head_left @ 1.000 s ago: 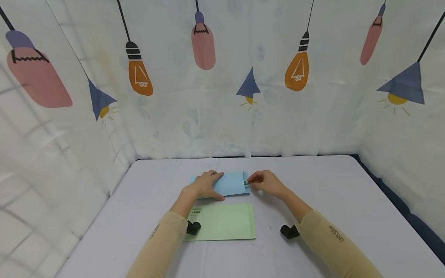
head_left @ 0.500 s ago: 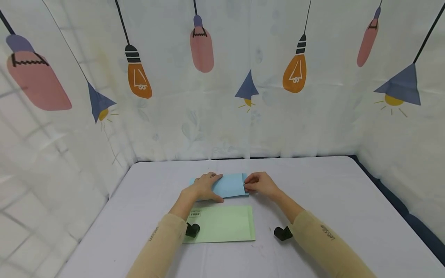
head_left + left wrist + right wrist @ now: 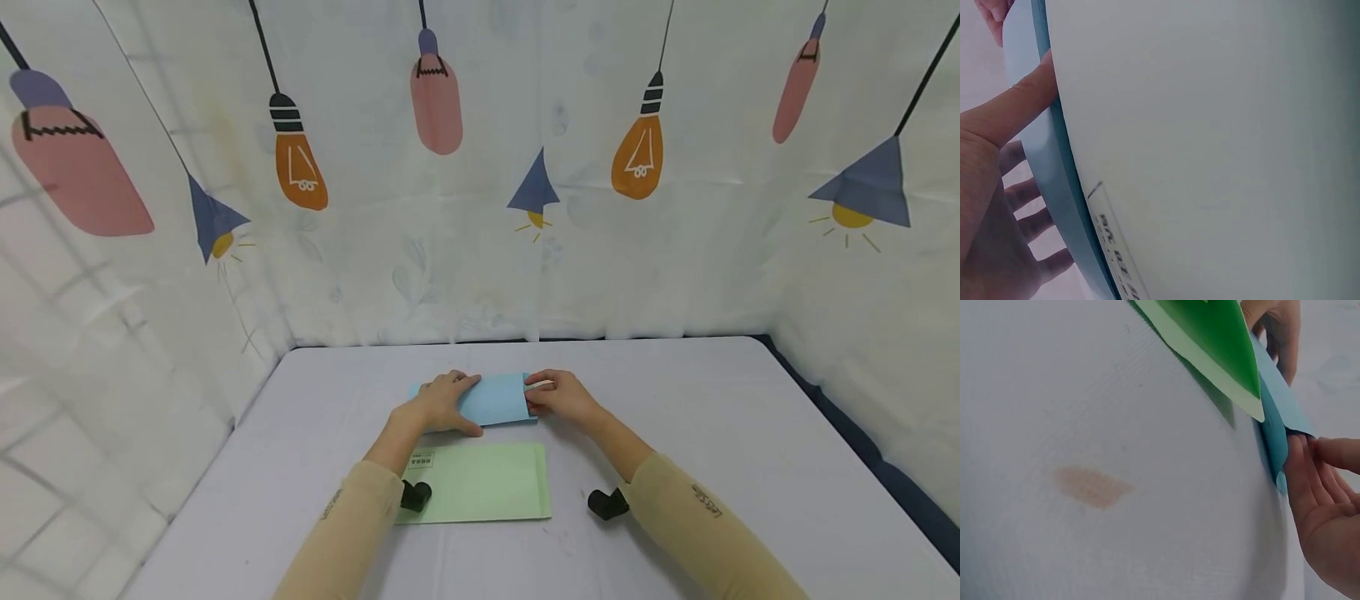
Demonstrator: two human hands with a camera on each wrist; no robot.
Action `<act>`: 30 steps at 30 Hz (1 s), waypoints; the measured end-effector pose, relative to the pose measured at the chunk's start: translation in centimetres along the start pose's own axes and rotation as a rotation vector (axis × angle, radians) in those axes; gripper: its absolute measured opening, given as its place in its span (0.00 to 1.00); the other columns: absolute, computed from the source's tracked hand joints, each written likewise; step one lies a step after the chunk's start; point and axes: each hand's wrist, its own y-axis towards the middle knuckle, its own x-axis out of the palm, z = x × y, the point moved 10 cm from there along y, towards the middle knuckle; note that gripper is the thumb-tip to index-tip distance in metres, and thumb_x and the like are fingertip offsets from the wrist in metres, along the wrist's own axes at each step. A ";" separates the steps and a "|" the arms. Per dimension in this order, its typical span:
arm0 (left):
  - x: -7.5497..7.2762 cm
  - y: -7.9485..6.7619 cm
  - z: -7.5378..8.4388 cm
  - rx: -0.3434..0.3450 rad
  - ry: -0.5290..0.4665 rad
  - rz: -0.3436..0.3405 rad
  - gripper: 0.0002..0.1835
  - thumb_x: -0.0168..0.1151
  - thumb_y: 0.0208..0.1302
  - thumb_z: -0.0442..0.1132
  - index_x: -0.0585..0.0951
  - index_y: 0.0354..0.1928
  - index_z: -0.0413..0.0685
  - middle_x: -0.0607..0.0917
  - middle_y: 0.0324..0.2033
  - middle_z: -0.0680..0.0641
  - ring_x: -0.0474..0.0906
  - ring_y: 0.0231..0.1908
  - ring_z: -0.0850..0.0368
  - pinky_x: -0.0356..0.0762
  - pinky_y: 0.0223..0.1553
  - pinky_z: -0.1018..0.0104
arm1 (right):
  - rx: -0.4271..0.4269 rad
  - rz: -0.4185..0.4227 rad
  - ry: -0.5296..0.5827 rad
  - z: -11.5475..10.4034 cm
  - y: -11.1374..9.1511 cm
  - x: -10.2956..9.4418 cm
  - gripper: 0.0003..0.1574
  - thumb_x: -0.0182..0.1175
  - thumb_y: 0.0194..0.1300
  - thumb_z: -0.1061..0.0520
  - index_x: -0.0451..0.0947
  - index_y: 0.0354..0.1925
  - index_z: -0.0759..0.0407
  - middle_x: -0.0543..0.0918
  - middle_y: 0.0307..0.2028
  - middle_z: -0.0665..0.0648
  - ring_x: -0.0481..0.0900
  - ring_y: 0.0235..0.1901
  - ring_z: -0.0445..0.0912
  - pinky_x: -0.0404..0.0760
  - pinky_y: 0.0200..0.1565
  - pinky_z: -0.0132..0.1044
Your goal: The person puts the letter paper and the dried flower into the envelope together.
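A light blue paper envelope [image 3: 493,400] lies toward the back of the table, its opening facing right. My left hand [image 3: 441,403] rests across its left part, fingers spread, the thumb along the near edge. At the opening, my right hand [image 3: 564,397] has its fingertips tucked inside and out of sight. In the right wrist view, those fingers [image 3: 1300,472] extend nearly straight under the upper layer, with the thumb at its lip. A pale green envelope [image 3: 487,483] with a small printed box lies nearer the front, just before the blue one.
White cloth covers the table [image 3: 675,400], with a brownish stain [image 3: 1094,486] in the right wrist view. Behind stands a white curtain [image 3: 465,275] printed with lamps. Black wrist mounts [image 3: 609,504] stick out from the beige sleeves [image 3: 705,517].
A small thin metallic-looking thing stuck out at the opening between my right fingers a second ago; it no longer shows. My right hand moved slightly left, fingertips into the envelope. The left hand stayed.
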 end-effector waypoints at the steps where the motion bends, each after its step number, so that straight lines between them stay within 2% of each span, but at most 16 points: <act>1: 0.0 0.0 0.0 -0.002 0.001 0.000 0.55 0.77 0.54 0.64 0.62 0.80 0.54 0.66 0.72 0.44 0.62 0.71 0.42 0.61 0.68 0.40 | 0.007 -0.010 0.015 0.0 0.0 0.1 0.22 0.62 0.73 0.66 0.74 0.61 0.73 0.87 0.43 0.64 0.87 0.40 0.50 0.86 0.47 0.43; 6: 0.0 0.1 0.0 -0.011 -0.006 -0.004 0.55 0.77 0.54 0.63 0.62 0.80 0.55 0.65 0.72 0.44 0.61 0.71 0.42 0.60 0.69 0.39 | 0.032 -0.049 0.052 -0.1 -0.2 0.7 0.28 0.60 0.74 0.63 0.68 0.67 0.74 0.83 0.52 0.68 0.86 0.46 0.52 0.85 0.50 0.45; 11: 0.0 -0.4 0.0 -0.011 -0.022 -0.010 0.55 0.77 0.55 0.62 0.62 0.80 0.53 0.65 0.73 0.42 0.61 0.72 0.41 0.59 0.69 0.38 | 0.046 -0.050 0.062 -0.2 -0.5 0.2 0.27 0.59 0.75 0.63 0.68 0.67 0.73 0.85 0.51 0.68 0.87 0.46 0.54 0.85 0.50 0.45; 14: 0.0 -0.6 -0.1 -0.010 -0.027 -0.014 0.54 0.77 0.56 0.61 0.61 0.80 0.53 0.64 0.74 0.41 0.59 0.73 0.40 0.56 0.70 0.37 | 0.039 -0.052 0.006 -0.4 -1.0 -0.5 0.26 0.60 0.75 0.62 0.69 0.65 0.72 0.86 0.48 0.66 0.87 0.45 0.55 0.85 0.49 0.45; 21: 0.1 -0.9 -0.2 0.002 -0.025 -0.016 0.54 0.76 0.57 0.60 0.61 0.80 0.52 0.61 0.75 0.40 0.56 0.74 0.39 0.49 0.72 0.35 | 0.017 -0.079 -0.210 -0.7 -2.3 -2.4 0.21 0.61 0.74 0.57 0.76 0.59 0.68 0.87 0.45 0.60 0.85 0.44 0.52 0.84 0.47 0.43; 30: 0.3 -1.1 0.5 0.027 -0.049 -0.030 0.55 0.77 0.55 0.60 0.61 0.80 0.53 0.58 0.77 0.41 0.52 0.76 0.40 0.48 0.72 0.35 | -0.013 -0.179 -0.297 -1.2 -4.2 -3.6 0.21 0.60 0.75 0.57 0.76 0.58 0.70 0.86 0.45 0.62 0.84 0.43 0.53 0.85 0.46 0.45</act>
